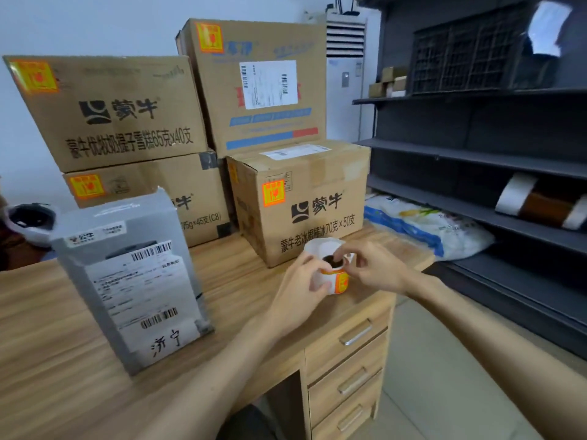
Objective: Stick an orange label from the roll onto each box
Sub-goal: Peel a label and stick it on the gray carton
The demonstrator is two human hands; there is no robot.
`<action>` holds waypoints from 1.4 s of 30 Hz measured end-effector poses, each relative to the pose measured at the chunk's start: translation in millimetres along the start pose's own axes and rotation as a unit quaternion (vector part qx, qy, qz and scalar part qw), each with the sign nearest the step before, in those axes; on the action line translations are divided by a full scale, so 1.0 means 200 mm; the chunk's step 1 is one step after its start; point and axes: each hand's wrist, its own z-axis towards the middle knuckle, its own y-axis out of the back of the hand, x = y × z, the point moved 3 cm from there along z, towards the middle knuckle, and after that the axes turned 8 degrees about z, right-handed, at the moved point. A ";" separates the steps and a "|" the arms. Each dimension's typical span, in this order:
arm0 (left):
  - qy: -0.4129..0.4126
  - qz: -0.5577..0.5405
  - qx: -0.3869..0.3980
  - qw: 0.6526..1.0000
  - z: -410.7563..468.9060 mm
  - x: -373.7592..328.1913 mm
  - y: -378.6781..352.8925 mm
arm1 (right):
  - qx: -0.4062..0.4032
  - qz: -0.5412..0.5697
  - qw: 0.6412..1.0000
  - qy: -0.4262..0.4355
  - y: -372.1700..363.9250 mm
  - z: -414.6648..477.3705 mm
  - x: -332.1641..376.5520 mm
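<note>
A small roll of orange labels [337, 277] with white backing paper is held just above the wooden desk [63, 360]. My left hand [297, 290] grips the roll's side, and my right hand [371, 268] pinches its top edge. Behind stand several brown cartons, each with an orange label: top left [111, 112], lower left [152, 192], tall back one [254, 84], and the front one [301, 201]. A grey box [130, 274] with white shipping slips stands tilted at the left; I see no orange label on it.
Dark metal shelving [476, 160] fills the right side, with a plastic bag [422, 223] on its low shelf. Desk drawers [349, 369] sit under the right end. A white air conditioner [344, 77] stands at the back. A dark round object [28, 220] lies at far left.
</note>
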 end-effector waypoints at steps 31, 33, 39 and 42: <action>-0.001 0.032 -0.094 0.995 -0.16 0.25 0.00 | -0.153 -0.070 0.986 -0.015 -0.27 -0.07 0.10; 0.001 0.038 -0.089 0.995 -0.17 0.25 -0.01 | -0.148 -0.059 0.987 -0.009 -0.28 -0.08 0.09; 0.005 0.007 -0.070 0.998 -0.16 0.24 0.01 | -0.185 -0.081 0.979 0.009 -0.30 -0.13 0.09; 0.009 0.002 -0.072 0.997 -0.16 0.25 0.00 | -0.194 -0.107 0.973 0.062 -0.34 -0.17 0.15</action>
